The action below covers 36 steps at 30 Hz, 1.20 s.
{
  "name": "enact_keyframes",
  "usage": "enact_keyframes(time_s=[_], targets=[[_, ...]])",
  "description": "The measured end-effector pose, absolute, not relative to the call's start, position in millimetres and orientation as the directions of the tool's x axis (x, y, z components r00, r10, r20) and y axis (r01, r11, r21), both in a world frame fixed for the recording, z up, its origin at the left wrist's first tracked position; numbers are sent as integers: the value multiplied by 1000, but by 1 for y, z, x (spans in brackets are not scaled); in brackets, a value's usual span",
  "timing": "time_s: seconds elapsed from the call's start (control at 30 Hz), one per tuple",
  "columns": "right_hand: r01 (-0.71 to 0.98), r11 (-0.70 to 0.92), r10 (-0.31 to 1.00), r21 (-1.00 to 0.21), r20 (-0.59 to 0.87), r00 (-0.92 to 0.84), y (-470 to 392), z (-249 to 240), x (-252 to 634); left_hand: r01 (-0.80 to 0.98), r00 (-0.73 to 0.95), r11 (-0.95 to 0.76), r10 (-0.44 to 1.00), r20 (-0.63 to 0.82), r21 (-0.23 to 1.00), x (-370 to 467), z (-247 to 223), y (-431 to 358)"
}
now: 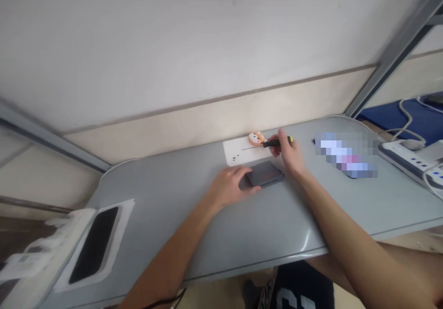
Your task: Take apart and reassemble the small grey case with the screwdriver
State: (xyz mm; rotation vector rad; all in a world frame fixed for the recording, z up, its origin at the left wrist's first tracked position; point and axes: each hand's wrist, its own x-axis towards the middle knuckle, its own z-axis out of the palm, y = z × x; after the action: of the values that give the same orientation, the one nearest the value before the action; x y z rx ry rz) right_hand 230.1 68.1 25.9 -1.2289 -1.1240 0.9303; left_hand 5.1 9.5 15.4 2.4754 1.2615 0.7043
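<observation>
A dark grey box (266, 174) with slots along its front side lies on the grey table. My left hand (231, 188) grips its left end between thumb and fingers. Behind the box, my right hand (288, 151) is closed on a screwdriver (272, 143) with a black and yellow handle; its thin shaft points left over a white paper (230, 148). Several tiny dark pieces (236, 157) lie on the paper. An orange and white animal-faced round item (256, 138) rests at the paper's back edge.
A black phone-like slab (95, 242) lies on white paper at the left. To the right are a pixelated device (346, 156) and a white power strip (408, 161) with cables. A wall (221, 115) rises behind the table (166, 198).
</observation>
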Motion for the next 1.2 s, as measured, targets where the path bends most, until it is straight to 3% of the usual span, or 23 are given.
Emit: enact_keyframes(time_s=[0.13,0.33,0.87,1.0,1.2], targets=[[130,102,987,-986,117,111,63,15,227,668,496,-590,808,319,454,5,17,11],[91,-36,996,-995,-28,85,58,17,225,682,450,-557,831,328,474,1,20,12],[113,-12,998,-994,-5,63,61,16,225,690,300,-424,905,302,587,-3,13,16],[19,3,992,-1000,6,123,64,14,230,668,278,-443,894,352,598,-4,11,15],[-236,-32,991,-971,-61,116,65,19,237,652,105,-409,883,457,638,-7,13,15]])
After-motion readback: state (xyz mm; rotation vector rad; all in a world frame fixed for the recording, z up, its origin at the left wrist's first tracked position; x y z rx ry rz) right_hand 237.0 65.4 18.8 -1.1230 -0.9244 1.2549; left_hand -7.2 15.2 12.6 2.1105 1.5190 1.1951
